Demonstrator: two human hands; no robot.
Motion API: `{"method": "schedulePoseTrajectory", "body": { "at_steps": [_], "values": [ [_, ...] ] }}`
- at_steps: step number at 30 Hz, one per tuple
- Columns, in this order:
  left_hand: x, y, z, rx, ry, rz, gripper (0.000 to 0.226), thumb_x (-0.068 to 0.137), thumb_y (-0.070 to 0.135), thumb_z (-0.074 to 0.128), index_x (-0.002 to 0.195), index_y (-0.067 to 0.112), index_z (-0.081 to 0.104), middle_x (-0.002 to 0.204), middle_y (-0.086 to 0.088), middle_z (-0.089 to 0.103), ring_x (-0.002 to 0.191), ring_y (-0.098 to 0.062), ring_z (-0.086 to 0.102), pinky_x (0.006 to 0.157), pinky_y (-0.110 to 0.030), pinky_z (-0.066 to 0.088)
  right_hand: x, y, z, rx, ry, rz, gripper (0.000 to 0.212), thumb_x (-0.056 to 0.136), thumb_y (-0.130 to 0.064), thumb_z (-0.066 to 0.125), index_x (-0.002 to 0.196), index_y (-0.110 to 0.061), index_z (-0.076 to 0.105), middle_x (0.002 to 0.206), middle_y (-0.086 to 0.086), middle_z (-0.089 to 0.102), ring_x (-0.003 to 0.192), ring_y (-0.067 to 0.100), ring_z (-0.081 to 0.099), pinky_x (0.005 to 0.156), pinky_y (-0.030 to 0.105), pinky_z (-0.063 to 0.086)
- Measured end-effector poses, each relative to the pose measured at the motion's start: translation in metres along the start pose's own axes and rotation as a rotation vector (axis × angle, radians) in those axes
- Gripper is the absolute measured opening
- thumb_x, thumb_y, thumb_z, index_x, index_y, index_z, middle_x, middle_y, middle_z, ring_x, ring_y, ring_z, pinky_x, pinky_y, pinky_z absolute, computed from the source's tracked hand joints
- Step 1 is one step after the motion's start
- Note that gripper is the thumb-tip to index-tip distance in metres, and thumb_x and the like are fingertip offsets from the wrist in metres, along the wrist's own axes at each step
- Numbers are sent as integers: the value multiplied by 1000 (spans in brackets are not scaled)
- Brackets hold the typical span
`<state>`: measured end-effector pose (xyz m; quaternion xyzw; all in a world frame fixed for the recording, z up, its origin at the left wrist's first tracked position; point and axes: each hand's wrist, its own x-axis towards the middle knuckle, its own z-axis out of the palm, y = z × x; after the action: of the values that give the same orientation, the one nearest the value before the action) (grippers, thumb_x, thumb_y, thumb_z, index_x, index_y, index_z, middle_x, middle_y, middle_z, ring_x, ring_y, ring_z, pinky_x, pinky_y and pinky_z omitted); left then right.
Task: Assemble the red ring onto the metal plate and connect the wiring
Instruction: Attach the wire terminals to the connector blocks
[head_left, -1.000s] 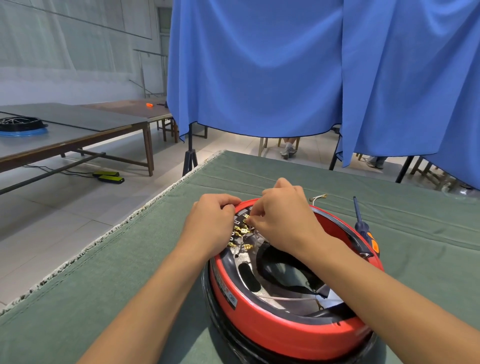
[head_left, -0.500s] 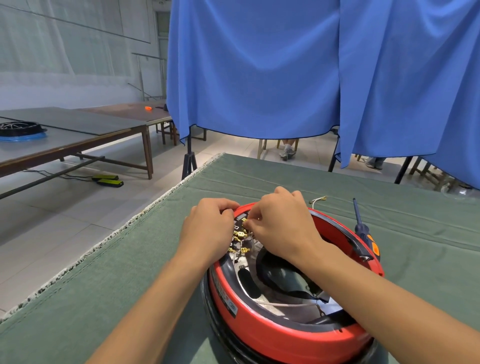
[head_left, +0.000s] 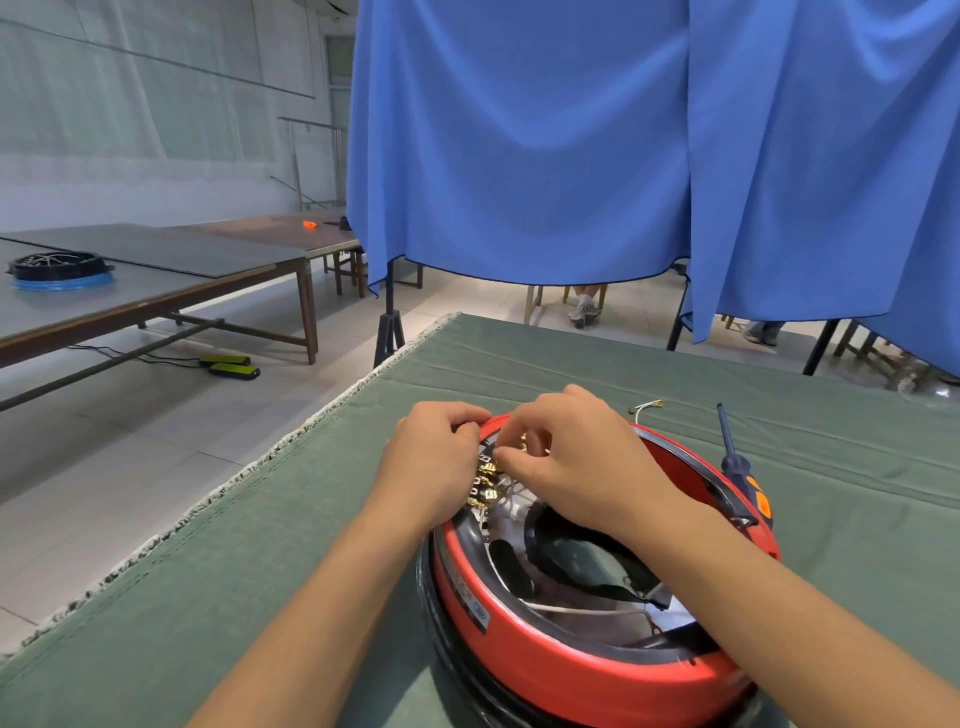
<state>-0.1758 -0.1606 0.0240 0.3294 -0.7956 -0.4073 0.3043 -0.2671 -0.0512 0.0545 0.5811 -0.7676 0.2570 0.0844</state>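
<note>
The red ring (head_left: 582, 660) sits on a black base on the green-covered worktop (head_left: 260, 571), with the metal plate (head_left: 597, 621) and white wiring (head_left: 571, 609) showing inside it. At the ring's far rim both hands work close together: the left hand (head_left: 431, 467) has its fingers curled over the rim beside the brass terminals (head_left: 485, 483), and the right hand (head_left: 576, 462) pinches something small there that I cannot make out. A screwdriver (head_left: 740, 467) lies just right of the ring.

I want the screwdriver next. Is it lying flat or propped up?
Propped: the screwdriver has its handle resting against the red ring and its tip slanting away toward the green cloth.
</note>
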Motion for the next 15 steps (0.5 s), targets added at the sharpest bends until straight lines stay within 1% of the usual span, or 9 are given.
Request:
{"method": "schedulePoseTrajectory", "body": {
  "at_steps": [2, 4, 7, 8, 13, 15],
  "values": [
    [1, -1, 0, 0, -3, 3, 31, 89, 8, 49, 96, 23, 75, 93, 4, 74, 96, -21, 65, 90, -40, 50, -2, -2, -1, -10, -53, -14, 10, 82, -30, 61, 80, -27, 70, 65, -12, 49, 81, 14, 44, 66, 29, 37],
    [2, -1, 0, 1, -5, 4, 31, 89, 9, 49, 97, 24, 75, 92, 5, 74, 95, -20, 65, 90, -40, 50, -2, -1, -2, -22, -71, -10, 10, 80, -29, 62, 80, -26, 71, 66, -11, 50, 81, 14, 44, 65, 28, 37],
    [1, -2, 1, 3, 5, 5, 30, 90, 10, 49, 97, 23, 75, 91, 6, 73, 94, -18, 65, 89, -40, 51, -2, -1, -2, -28, -110, 8, 9, 81, -33, 63, 80, -27, 70, 64, -12, 50, 81, 11, 43, 58, 25, 32],
    [1, -2, 1, -2, 5, 2, 30, 90, 10, 49, 99, 22, 75, 92, 6, 73, 94, -18, 65, 90, -40, 51, -2, 0, -1, -31, -122, 10, 8, 82, -34, 64, 80, -28, 69, 65, -13, 50, 82, 10, 43, 58, 25, 31],
    [1, -2, 1, 2, 12, -2, 29, 92, 10, 49, 103, 20, 74, 99, 2, 73, 100, -20, 64, 93, -40, 49, -2, -2, 2, -95, -124, 3, 8, 86, -33, 62, 87, -30, 70, 73, -12, 53, 83, 10, 41, 64, 26, 31],
    [1, -2, 1, 2, 11, -6, 29, 92, 12, 49, 103, 20, 74, 98, 2, 73, 99, -21, 64, 92, -40, 49, -2, -3, 1, -83, -111, 38, 8, 85, -34, 65, 86, -30, 72, 79, -10, 58, 83, 10, 46, 64, 26, 32]
  ]
}}
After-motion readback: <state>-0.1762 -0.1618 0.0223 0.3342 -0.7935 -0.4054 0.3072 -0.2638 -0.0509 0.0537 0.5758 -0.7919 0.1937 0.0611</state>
